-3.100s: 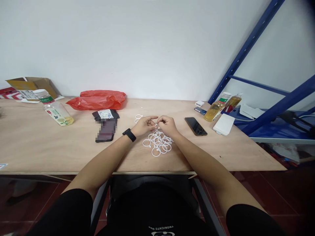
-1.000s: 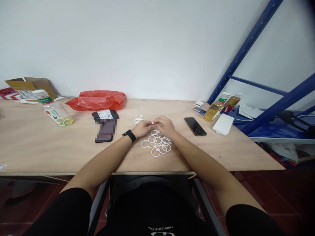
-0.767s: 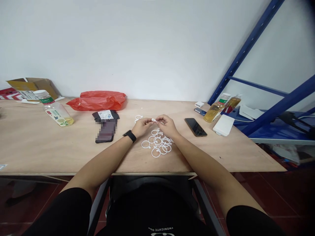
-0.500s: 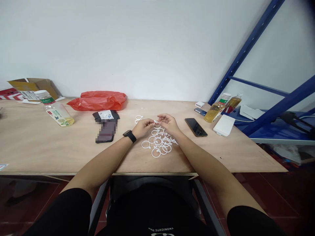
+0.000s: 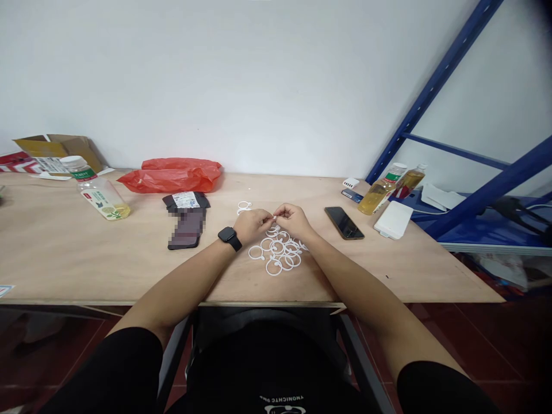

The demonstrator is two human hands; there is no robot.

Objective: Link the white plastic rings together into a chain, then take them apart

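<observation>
White plastic ring (image 5: pixel 274 217), who's got it?

Both. The left hand (image 5: pixel 255 222) and the right hand (image 5: pixel 294 219) pinch it between their fingertips, just above the table (image 5: pixel 86 253). It's mostly hidden, only a sliver shows.

And the others?

The pile of rings (image 5: pixel 278 253) lies on the table, right under and in front of the hands. Two loose rings (image 5: pixel 244 206) sit just beyond the left hand. A phone (image 5: pixel 344 222) lies to the right, apart.

How will it handle?

Light, I'd say. Thin, springy rather than stiff, and smooth, so it may slip. Best pinched at the rim with fingertips. It probably won't break, but it could flick away if squeezed. In the pile they overlap, so lifting one may drag its neighbours.

Changes from half a second ago?

The fingertips were slightly apart then, with the ring plain between them and the right hand's fingers lifted. Now they've closed together and dropped a touch toward the pile. The left wrist looks turned a little, so the watch (image 5: pixel 228 236) shows more face. The pile looks unmoved.
</observation>
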